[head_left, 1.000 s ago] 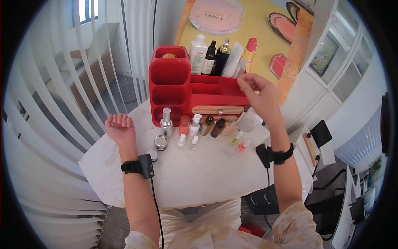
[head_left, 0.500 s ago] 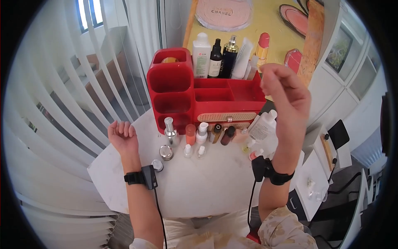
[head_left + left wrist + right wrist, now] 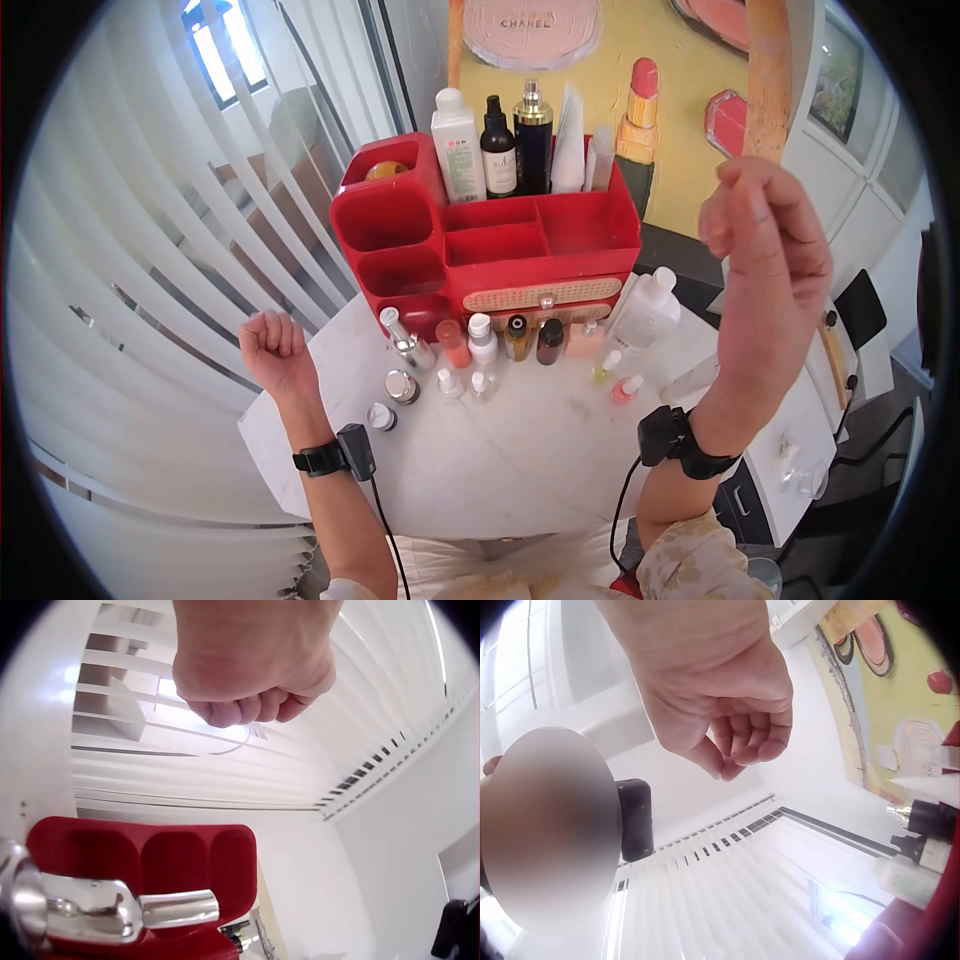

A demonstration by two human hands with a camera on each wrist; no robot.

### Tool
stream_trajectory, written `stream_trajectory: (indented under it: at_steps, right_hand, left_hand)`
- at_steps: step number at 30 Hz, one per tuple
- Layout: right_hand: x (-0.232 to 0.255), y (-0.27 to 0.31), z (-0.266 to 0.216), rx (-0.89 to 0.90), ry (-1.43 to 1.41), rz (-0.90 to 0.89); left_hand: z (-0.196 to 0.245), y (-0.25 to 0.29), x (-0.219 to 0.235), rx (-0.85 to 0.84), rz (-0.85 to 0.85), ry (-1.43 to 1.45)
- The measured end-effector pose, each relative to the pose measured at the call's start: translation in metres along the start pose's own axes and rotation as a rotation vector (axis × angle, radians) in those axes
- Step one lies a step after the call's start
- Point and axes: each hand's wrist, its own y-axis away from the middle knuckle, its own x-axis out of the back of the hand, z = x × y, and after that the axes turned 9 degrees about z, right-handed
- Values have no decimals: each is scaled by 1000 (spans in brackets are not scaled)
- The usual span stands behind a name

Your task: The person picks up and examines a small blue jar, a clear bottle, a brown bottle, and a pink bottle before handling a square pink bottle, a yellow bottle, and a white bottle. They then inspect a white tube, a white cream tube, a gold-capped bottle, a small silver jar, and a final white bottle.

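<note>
Up to the right of the red organizer [image 3: 540, 262], my right hand [image 3: 775, 270] is raised with its fingers loosely curled and nothing visible in them. In the right wrist view the thumb of that hand [image 3: 720, 712] meets the fingertips over a hollow palm. Beyond the table's left edge, my left hand [image 3: 283, 355] is held up, fingers loosely curled and holding nothing. Nearest to it are a silver pump bottle [image 3: 408, 342], a silver-lidded jar [image 3: 402, 387] and a smaller jar [image 3: 381, 416]. A white lotion bottle [image 3: 645, 315] stands by the organizer's right end, left of my right hand.
Along the organizer's back stand a white bottle [image 3: 459, 150], a black spray bottle [image 3: 498, 155], a dark blue bottle [image 3: 533, 150] and a white tube [image 3: 570, 145]. Several small bottles line its front on the marble table [image 3: 500, 470]. Blinds [image 3: 150, 250] hang at the left.
My right hand has moved from the organizer's right end out to the right and toward me. The head view has shifted. My left hand keeps nearly the same pose.
</note>
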Motion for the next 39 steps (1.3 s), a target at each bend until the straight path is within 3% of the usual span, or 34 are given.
stream_trajectory:
  at_steps: [6,9,13,17,20,23,26,30,39]
  right_hand:
    - [17,-4,-1,106,14,-3]
    - [28,-7,-4,155,36,-47]
    - [47,-13,1,223,37,-133]
    - [63,-14,4,224,89,-98]
    - [63,-14,1,238,86,-86]
    - [70,-16,-1,197,34,-70]
    - [77,-18,-6,166,-56,-4]
    - [90,-21,-21,164,-179,-106]
    - [98,-16,-29,244,-247,-116]
  left_hand:
    - [20,36,-51,-28,-216,-268]
    - [25,56,-65,-109,-275,-588]
    - [27,70,-67,-67,-387,-939]
    - [11,88,-74,-98,-610,-1366]
    - [-2,102,-82,17,-652,-1452]
    - [-6,100,-86,-149,-689,-1504]
    - [-5,103,-96,-139,-675,-1458]
    - [-15,117,-117,-152,-829,-1469]
    - [-87,144,-164,-556,-1277,-1399]
